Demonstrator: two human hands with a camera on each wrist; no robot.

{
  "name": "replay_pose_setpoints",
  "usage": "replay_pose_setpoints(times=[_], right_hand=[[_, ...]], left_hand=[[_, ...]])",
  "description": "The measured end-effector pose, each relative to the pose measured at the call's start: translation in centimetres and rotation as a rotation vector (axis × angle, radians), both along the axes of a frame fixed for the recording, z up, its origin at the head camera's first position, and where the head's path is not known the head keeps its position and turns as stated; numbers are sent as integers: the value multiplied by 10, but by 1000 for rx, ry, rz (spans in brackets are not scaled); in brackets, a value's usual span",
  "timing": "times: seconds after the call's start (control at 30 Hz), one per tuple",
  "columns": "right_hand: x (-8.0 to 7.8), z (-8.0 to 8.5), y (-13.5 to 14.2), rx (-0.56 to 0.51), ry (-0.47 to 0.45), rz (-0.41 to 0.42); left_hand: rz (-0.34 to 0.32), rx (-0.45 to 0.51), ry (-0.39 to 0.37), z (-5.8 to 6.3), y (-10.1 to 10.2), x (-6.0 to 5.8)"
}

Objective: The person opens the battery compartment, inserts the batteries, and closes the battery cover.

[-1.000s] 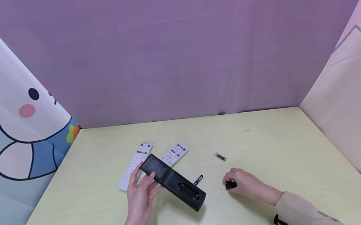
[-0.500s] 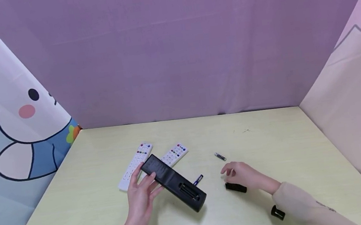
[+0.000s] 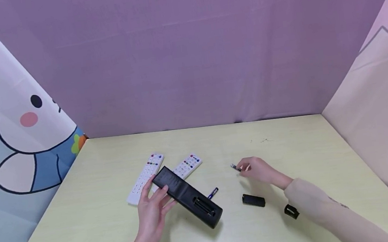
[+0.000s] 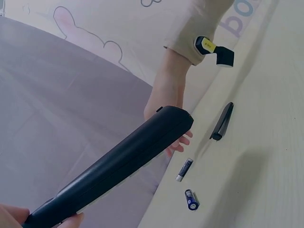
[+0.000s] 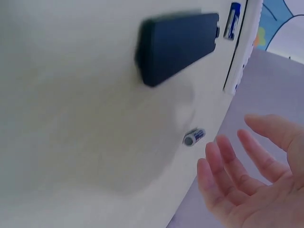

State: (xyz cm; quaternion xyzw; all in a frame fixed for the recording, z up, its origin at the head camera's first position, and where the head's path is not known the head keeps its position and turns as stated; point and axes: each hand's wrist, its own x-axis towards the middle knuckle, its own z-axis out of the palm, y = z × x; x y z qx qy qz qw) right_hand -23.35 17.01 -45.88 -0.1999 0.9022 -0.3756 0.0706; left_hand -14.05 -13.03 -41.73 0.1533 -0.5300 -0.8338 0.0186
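Note:
My left hand (image 3: 152, 220) holds a black remote control (image 3: 185, 195) above the table, back side up, and its battery compartment is uncovered. In the left wrist view the same remote (image 4: 114, 159) is seen edge-on, pinched at one end. My right hand (image 3: 261, 170) is at a small battery (image 3: 234, 166) lying on the table. From the right wrist view its fingers are loosely bent, hold nothing and look apart from the battery (image 5: 194, 137). A second, blue battery (image 3: 212, 193) lies just beyond the remote. The black battery cover (image 3: 253, 200) rests on the table nearer me.
Two white remote controls (image 3: 144, 180) lie behind the black one, the right one (image 3: 189, 165) partly hidden by it. A purple cloth (image 3: 200, 54) stands along the back of the pale table (image 3: 292, 140). Printed cloths flank both sides.
My right hand has let go of the battery cover, leaving it on the table, and has moved away from me to the small battery. The left hand and black remote have barely moved.

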Motion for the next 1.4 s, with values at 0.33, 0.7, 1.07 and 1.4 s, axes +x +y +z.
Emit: replay_pose_setpoints(times=[0.33, 0.7, 1.07, 1.4], right_hand=[[-21, 1, -7, 19, -26, -68], [-35, -8, -13, 12, -83, -56], [-42, -15, -16, 52, -102, -61], [-46, -19, -20, 99, -84, -49]], left_hand=[[-3, -3, -5, 0, 0, 0], [3, 6, -6, 0, 0, 1], [4, 5, 0, -2, -1, 2], [8, 7, -14, -4, -1, 1]])
